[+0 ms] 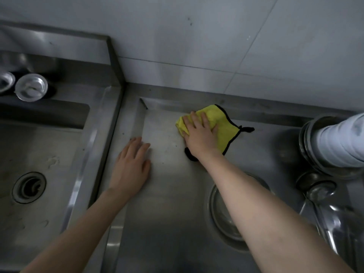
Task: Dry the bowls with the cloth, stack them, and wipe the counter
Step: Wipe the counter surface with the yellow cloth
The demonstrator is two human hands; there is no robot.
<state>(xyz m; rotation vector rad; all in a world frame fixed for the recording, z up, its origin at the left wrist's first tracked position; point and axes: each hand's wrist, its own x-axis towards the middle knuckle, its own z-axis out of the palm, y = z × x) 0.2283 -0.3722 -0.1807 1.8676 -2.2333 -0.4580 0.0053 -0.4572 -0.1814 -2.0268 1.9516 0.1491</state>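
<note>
At frame centre the right hand (199, 133) presses flat-fingered on the yellow cloth (220, 125) while the left hand (132, 164) rests open on the steel counter (167, 213)

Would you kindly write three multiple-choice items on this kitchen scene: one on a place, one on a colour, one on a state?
1. Where is the cloth? A) in the sink B) on the counter near the back wall C) draped over a bowl
2. What colour is it? A) yellow, black edging B) white C) red
3. How is the left hand? A) gripping a cup B) clenched C) flat on the counter
Answers: 1 B, the right hand presses it there; 2 A, yellow body, black trim; 3 C, palm down, holding nothing.
</note>
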